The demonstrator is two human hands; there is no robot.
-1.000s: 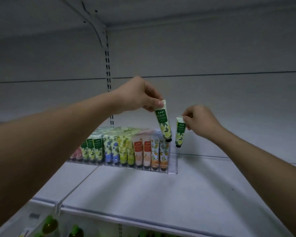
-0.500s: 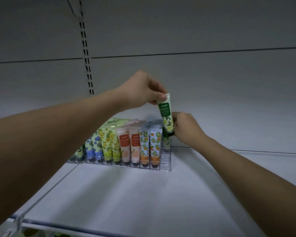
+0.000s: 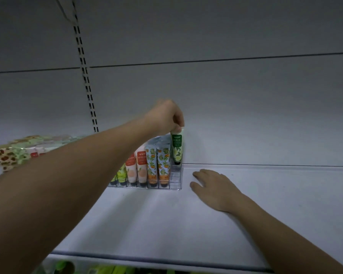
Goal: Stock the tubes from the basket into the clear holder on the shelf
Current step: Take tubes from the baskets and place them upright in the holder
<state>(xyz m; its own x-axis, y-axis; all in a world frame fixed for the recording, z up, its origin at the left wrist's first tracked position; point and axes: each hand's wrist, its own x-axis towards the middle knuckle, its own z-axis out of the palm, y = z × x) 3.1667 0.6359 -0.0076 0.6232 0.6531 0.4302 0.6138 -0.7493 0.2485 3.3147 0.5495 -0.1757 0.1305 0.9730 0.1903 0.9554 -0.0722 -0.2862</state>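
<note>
A clear holder stands on the white shelf, filled with rows of patterned tubes. My left hand pinches the top of a green-labelled tube and holds it upright, cap down, over the holder's rightmost column near the back. My right hand lies flat on the shelf just right of the holder, fingers straight and holding nothing. The basket is out of view.
More patterned tubes stand in a block at the far left of the shelf. A slotted upright runs up the back wall. Below the shelf's front edge, green items show on a lower level.
My right hand let go of its small tube at the holder and came down flat on the shelf. My left hand lowered its tube to the holder's right column.
</note>
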